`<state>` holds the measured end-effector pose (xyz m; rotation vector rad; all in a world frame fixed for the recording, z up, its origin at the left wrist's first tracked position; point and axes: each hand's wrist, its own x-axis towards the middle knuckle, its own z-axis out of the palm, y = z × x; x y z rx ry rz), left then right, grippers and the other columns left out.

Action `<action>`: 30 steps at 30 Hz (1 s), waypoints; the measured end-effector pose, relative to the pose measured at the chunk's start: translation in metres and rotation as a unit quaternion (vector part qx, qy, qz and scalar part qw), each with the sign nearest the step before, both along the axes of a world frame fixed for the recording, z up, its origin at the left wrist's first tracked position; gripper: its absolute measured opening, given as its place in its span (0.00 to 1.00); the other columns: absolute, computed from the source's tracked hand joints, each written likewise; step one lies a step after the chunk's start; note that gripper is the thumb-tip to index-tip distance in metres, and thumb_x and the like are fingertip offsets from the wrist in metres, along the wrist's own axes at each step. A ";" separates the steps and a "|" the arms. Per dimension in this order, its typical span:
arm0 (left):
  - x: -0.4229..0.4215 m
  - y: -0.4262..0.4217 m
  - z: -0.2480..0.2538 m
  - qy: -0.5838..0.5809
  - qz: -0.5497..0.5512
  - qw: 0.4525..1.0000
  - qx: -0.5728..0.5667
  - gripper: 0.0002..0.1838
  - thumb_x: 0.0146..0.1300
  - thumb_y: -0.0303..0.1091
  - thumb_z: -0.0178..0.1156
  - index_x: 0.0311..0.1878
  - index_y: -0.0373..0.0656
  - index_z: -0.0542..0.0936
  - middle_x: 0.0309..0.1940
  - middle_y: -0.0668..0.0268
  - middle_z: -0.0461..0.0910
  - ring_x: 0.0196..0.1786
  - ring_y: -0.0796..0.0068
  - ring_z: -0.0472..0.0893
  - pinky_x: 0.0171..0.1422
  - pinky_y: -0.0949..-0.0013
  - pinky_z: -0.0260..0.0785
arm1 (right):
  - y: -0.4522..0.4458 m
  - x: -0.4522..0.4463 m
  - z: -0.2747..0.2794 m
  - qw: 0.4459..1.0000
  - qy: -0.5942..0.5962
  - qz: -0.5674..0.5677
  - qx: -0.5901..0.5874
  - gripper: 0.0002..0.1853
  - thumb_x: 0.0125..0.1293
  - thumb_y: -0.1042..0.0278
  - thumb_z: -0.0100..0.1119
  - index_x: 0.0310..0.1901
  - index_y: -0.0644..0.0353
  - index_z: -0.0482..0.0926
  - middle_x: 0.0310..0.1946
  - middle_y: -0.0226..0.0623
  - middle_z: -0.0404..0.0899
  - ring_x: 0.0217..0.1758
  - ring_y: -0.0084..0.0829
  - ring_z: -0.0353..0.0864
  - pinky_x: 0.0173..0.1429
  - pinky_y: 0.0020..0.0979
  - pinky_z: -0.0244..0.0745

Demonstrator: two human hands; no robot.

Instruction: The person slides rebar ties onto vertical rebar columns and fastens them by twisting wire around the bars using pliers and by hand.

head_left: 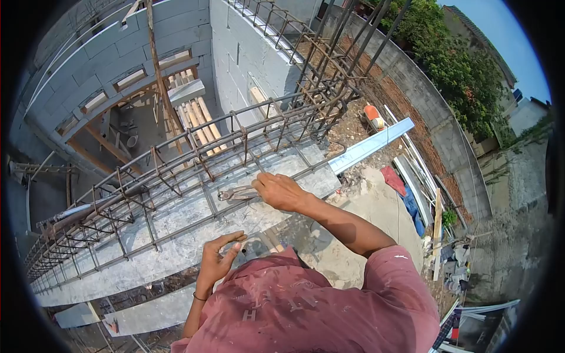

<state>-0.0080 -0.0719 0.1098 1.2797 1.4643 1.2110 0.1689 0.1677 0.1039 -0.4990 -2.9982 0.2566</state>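
My right hand (279,191) is closed round the handles of metal pincers (238,193), whose jaws point left over the lower bar of a rebar cage (170,167). The cage lies along a grey plank (176,226) and runs from the lower left to the upper right. Nearer my body, my left hand (220,256) is raised below the plank's edge, thumb and forefinger close to each other; whether anything small is between them is too small to tell. It is apart from the cage.
Upright bars (365,38) rise at the cage's upper right end. Block walls (253,65) stand beyond it, with timber pieces (197,120) below. A light blue board (374,144) juts out at right. The ground, with sand (376,223) and debris, lies well below.
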 end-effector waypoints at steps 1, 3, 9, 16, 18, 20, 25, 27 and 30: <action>-0.002 0.002 -0.001 0.000 0.001 1.000 0.006 0.16 0.71 0.32 0.65 0.58 0.35 0.85 0.49 0.55 0.90 0.53 0.65 0.88 0.60 0.65 0.77 | -0.001 0.015 0.011 0.998 0.056 -0.025 -0.021 0.18 0.60 0.73 0.62 0.51 0.68 0.75 0.47 0.50 0.79 0.50 0.52 0.82 0.49 0.47 0.81; -0.007 0.009 -0.003 0.014 -0.010 1.000 0.020 0.16 0.71 0.33 0.65 0.57 0.35 0.85 0.48 0.55 0.90 0.53 0.64 0.88 0.59 0.65 0.77 | -0.002 0.049 0.037 0.980 0.156 -0.096 -0.075 0.15 0.61 0.73 0.62 0.48 0.67 0.76 0.42 0.51 0.78 0.44 0.53 0.83 0.44 0.46 0.80; -0.009 0.027 0.000 0.049 -0.019 0.998 0.040 0.15 0.71 0.33 0.65 0.57 0.36 0.85 0.47 0.55 0.90 0.51 0.63 0.89 0.58 0.64 0.77 | 0.060 0.185 0.160 0.863 0.269 -0.425 -0.048 0.20 0.75 0.54 0.63 0.32 0.65 0.80 0.15 0.39 0.76 0.20 0.31 0.80 0.28 0.34 0.70; 0.006 0.030 -0.005 0.045 -0.059 0.997 0.023 0.15 0.71 0.32 0.63 0.56 0.34 0.85 0.48 0.55 0.90 0.55 0.65 0.88 0.62 0.63 0.76 | 0.159 0.293 0.233 0.826 -0.009 -0.469 0.313 0.11 0.68 0.58 0.64 0.37 0.55 0.87 0.33 0.52 0.86 0.38 0.54 0.86 0.40 0.52 0.77; 0.011 0.030 -0.007 0.038 -0.069 0.997 0.012 0.16 0.71 0.32 0.64 0.57 0.35 0.85 0.48 0.55 0.90 0.55 0.65 0.87 0.63 0.64 0.76 | 0.179 0.293 0.223 0.823 -0.022 -0.472 0.316 0.10 0.66 0.58 0.63 0.38 0.54 0.87 0.34 0.51 0.86 0.39 0.54 0.86 0.41 0.52 0.78; 0.016 0.031 -0.004 0.044 -0.072 0.996 0.009 0.16 0.71 0.32 0.64 0.57 0.34 0.85 0.48 0.55 0.90 0.55 0.65 0.87 0.63 0.64 0.75 | 0.193 0.283 0.213 0.816 -0.051 -0.475 0.327 0.08 0.62 0.64 0.63 0.39 0.54 0.87 0.36 0.50 0.87 0.40 0.55 0.87 0.45 0.53 0.81; 0.020 0.026 -0.004 0.062 -0.043 0.997 0.025 0.15 0.71 0.31 0.65 0.56 0.35 0.86 0.48 0.53 0.90 0.51 0.65 0.89 0.57 0.65 0.78 | 0.222 0.262 0.198 0.815 -0.080 -0.514 0.254 0.12 0.63 0.73 0.56 0.45 0.52 0.87 0.41 0.49 0.87 0.47 0.53 0.87 0.51 0.52 0.81; 0.019 0.020 -0.006 0.055 -0.028 0.998 0.017 0.15 0.71 0.32 0.65 0.56 0.35 0.85 0.48 0.53 0.90 0.52 0.64 0.89 0.58 0.65 0.78 | 0.224 0.259 0.193 0.866 0.019 -0.432 0.251 0.19 0.64 0.77 0.53 0.53 0.51 0.87 0.50 0.45 0.85 0.54 0.52 0.85 0.56 0.51 0.80; 0.017 0.011 -0.011 0.049 0.001 0.999 -0.009 0.15 0.70 0.32 0.66 0.56 0.35 0.85 0.47 0.53 0.90 0.52 0.64 0.89 0.59 0.65 0.77 | 0.238 0.254 0.191 0.881 -0.024 -0.418 0.221 0.26 0.64 0.80 0.51 0.64 0.54 0.80 0.60 0.42 0.79 0.63 0.51 0.79 0.62 0.49 0.77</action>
